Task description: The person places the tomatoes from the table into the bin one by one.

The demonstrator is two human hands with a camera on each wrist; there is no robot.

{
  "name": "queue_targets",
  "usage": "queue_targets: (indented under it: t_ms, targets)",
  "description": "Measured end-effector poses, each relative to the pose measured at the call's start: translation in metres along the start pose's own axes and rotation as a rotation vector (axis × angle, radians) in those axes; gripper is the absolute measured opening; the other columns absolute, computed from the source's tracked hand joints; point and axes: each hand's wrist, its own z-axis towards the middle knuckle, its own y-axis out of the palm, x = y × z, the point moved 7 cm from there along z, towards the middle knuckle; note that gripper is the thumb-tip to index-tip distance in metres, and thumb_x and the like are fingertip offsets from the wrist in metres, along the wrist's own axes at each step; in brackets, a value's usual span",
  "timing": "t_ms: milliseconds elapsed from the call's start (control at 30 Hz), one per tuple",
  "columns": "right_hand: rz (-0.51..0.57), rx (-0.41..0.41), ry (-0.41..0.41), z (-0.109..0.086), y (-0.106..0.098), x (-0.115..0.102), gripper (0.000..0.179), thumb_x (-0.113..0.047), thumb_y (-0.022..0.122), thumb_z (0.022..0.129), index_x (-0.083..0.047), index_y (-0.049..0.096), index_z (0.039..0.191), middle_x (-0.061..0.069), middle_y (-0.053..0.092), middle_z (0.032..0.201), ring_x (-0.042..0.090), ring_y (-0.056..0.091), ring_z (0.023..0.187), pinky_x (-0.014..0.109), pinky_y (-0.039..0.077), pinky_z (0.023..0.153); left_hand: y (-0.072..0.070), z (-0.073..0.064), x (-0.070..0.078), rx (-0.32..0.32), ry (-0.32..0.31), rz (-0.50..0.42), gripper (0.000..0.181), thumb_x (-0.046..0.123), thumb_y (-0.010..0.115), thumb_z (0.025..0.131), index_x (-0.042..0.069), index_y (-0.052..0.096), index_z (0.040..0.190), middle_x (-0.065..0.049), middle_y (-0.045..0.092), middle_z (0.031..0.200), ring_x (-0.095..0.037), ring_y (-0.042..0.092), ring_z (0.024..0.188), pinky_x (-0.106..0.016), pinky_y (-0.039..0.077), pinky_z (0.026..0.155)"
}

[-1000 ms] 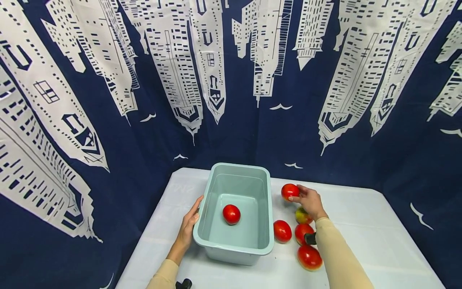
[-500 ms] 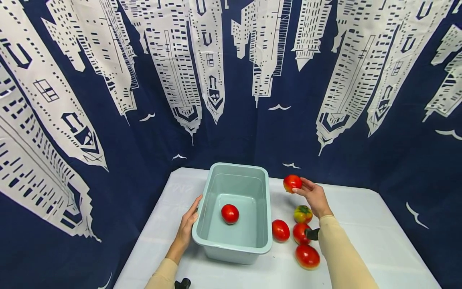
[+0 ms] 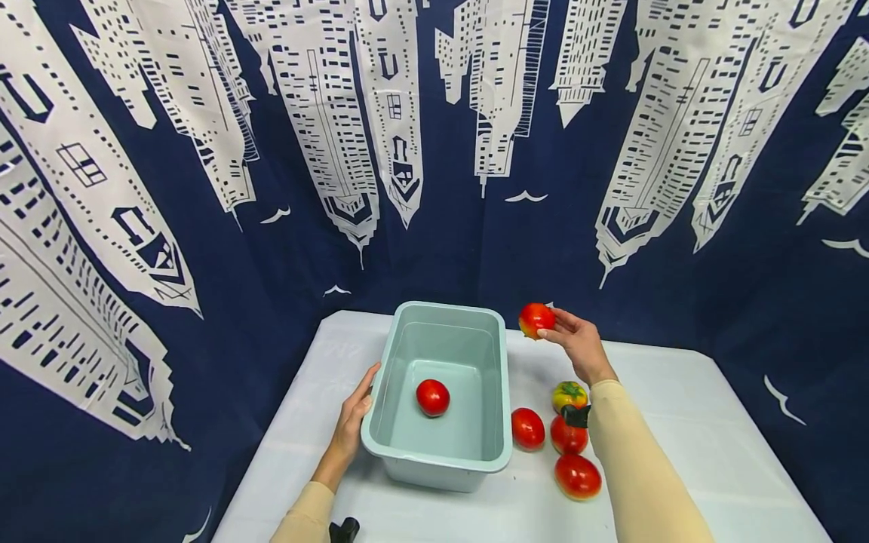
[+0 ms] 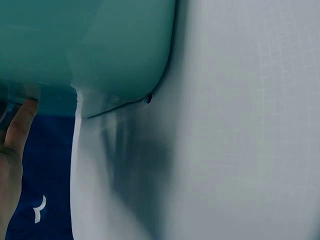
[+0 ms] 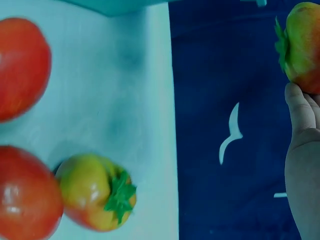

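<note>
In the head view, my right hand (image 3: 580,347) pinches a red tomato (image 3: 536,320) in the air beyond the right rim of a pale green plastic bin (image 3: 444,472). The right wrist view shows this tomato (image 5: 304,47) with its yellow-green stem end and green leafy cap. My left hand (image 3: 351,422) rests along the bin's left outer side, fingers fairly straight against it. Inside the bin lies one red tomato (image 3: 433,397). Right of the bin, on the table, are a tomato (image 3: 527,429), a yellow-green one (image 3: 569,396) and two more red ones, one a long tomato (image 3: 578,477).
The white-covered table (image 3: 665,422) has its far edge just behind the bin. A navy cloth (image 3: 434,256) printed with white buildings and birds hangs behind it. Small black wrist mounts (image 3: 575,416) show at both forearms.
My right hand has lifted the tomato off the table area, up and slightly left towards the bin. My left hand and the bin stay in place.
</note>
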Motion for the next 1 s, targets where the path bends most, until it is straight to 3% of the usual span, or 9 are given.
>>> queue_targets:
  t_ms: [133, 567, 1000]
  targets:
    - [0.019, -0.017, -0.015, 0.003, 0.013, -0.012, 0.078, -0.018, 0.072, 0.086, -0.005, 0.032, 0.152, 0.016, 0.039, 0.154, 0.03, 0.043, 0.137, 0.021, 0.043, 0.097, 0.001, -0.001, 0.0, -0.006, 0.012, -0.001, 0.059, 0.016, 0.03, 0.095, 0.006, 0.029, 0.153, -0.029, 0.042, 0.146, -0.023, 0.054, 0.12, -0.025, 0.044, 0.095]
    - [0.071, -0.092, -0.102, 0.012, 0.073, -0.05, 0.069, -0.005, 0.071, 0.085, -0.003, 0.04, 0.147, 0.017, 0.046, 0.148, 0.031, 0.048, 0.134, 0.03, 0.043, 0.1, -0.001, -0.001, 0.0, 0.009, 0.002, 0.011, 0.059, 0.015, 0.029, 0.094, 0.009, 0.03, 0.153, -0.027, 0.044, 0.146, -0.026, 0.054, 0.121, -0.025, 0.044, 0.095]
    - [0.064, -0.176, -0.11, 0.01, 0.123, -0.061, 0.068, -0.004, 0.072, 0.084, -0.003, 0.043, 0.145, 0.016, 0.049, 0.146, 0.03, 0.051, 0.132, 0.031, 0.045, 0.1, 0.001, 0.0, 0.0, 0.011, 0.009, -0.006, 0.059, 0.015, 0.03, 0.094, 0.007, 0.03, 0.153, -0.028, 0.042, 0.147, -0.022, 0.052, 0.125, -0.023, 0.042, 0.098]
